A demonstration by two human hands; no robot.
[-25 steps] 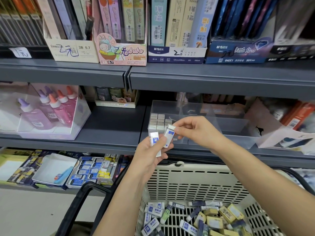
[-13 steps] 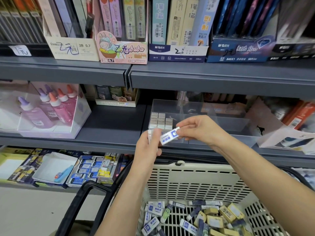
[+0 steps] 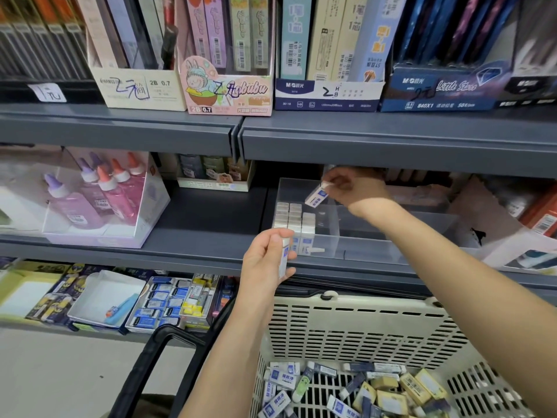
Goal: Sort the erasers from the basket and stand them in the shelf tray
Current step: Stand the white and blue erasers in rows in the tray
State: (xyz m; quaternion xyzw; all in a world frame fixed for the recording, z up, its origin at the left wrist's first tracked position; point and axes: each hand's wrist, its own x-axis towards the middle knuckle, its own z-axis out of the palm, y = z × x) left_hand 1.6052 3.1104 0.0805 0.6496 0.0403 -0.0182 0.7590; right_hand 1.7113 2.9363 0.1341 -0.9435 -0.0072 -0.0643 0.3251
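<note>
right hand (image 3: 358, 191) | lifts off up toward 1 o'clock, no longer next to the left hand (image 3: 265, 263), now well apart | blue-white eraser (image 3: 316, 197) goes with it, pinched by one end, from out front of the shelf tray (image 3: 376, 248) to inside, tilted over the standing erasers (image 3: 294, 218)

Tray, left end: standing erasers (image 3: 294, 220) packed in rows, no gap between them.
Tray, centre and right: clear tray (image 3: 346, 245) mostly open from above.
Overhead: upper shelf edge (image 3: 391, 143) hangs low across mid-frame.
Back of tray: right hand (image 3: 355, 188) pinching a tilted eraser (image 3: 316, 197) takes up the room there.
Front left corner: left hand (image 3: 265, 260) gripping an upright eraser (image 3: 284, 256) stands in the way.
</note>
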